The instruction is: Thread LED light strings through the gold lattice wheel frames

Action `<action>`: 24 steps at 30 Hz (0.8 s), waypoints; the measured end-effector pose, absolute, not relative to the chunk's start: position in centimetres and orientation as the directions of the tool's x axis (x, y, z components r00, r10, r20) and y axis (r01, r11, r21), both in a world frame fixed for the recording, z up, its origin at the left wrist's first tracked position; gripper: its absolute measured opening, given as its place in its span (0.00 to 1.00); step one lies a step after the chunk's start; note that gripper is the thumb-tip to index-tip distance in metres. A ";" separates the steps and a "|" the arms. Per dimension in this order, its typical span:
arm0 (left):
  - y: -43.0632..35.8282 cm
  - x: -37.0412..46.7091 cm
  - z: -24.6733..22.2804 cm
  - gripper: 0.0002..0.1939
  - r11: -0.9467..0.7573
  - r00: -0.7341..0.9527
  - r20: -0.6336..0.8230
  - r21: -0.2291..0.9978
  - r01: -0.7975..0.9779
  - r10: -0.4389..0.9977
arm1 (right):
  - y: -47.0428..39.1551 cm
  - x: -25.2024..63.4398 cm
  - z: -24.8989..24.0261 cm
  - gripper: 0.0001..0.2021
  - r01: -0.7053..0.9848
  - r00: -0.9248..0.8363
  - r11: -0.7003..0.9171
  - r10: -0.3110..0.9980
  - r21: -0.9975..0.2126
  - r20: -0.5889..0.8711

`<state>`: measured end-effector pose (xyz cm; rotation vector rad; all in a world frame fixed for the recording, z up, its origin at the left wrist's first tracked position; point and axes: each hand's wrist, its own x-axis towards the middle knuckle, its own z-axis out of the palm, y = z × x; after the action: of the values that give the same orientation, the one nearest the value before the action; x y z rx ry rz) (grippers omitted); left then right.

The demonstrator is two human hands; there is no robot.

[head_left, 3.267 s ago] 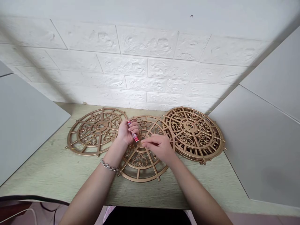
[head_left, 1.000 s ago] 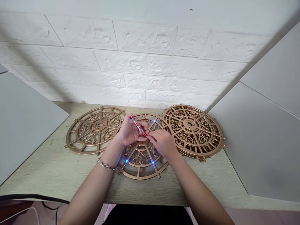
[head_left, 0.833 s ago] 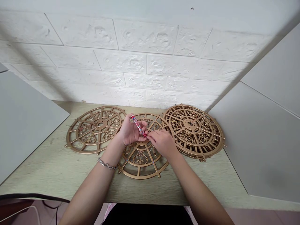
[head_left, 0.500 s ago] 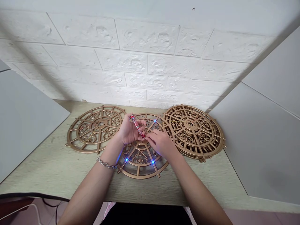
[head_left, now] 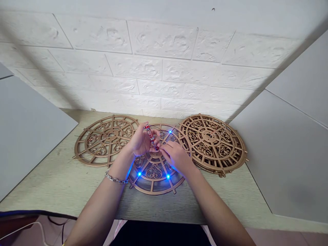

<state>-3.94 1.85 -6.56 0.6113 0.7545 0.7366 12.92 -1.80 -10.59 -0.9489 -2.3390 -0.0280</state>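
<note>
My left hand (head_left: 141, 140) grips a slanted row of small red cylinders that look like batteries (head_left: 151, 137), lying end to end along the fingers. The thumb is at the row's upper end. My right hand (head_left: 175, 155) pinches at the row's lower end; what sits between its fingertips is too small to make out. Under both hands lies a round gold openwork panel (head_left: 153, 193) with scroll ornaments. Blue lights (head_left: 168, 176) glow on its spokes. The hands hide part of its middle.
A similar gold panel (head_left: 93, 163) with thin wires lies to the left. Several more panels (head_left: 217, 169) are stacked at the right. White brick-pattern wall (head_left: 153, 68) closes the back, and grey boards (head_left: 33, 136) stand at both sides of the table (head_left: 51, 177).
The blue lights shine brighter now and cast more blue on the panel and left forearm. The hands keep nearly the same position, and the whole view has shifted slightly.
</note>
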 end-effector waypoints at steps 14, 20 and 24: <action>2.1 -4.3 -6.7 0.19 0.528 0.414 -0.369 0.753 -0.392 0.832 | -1.8 12.9 -10.3 0.10 0.653 -0.393 0.681 0.679 -0.332 0.620; 2.5 -4.9 -6.7 0.19 0.492 0.353 -0.360 0.757 -0.431 0.864 | -2.0 13.3 -9.6 0.11 0.523 -0.052 0.610 0.720 -0.595 0.692; 2.8 -5.3 -6.8 0.22 0.532 0.381 -0.379 0.688 -0.494 0.844 | -2.1 13.2 -9.7 0.11 0.328 0.107 0.548 0.788 -0.770 0.606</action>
<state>-5.28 2.78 -6.83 0.5148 0.7837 0.9031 13.23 -2.06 -9.67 -1.0091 -1.4829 0.4412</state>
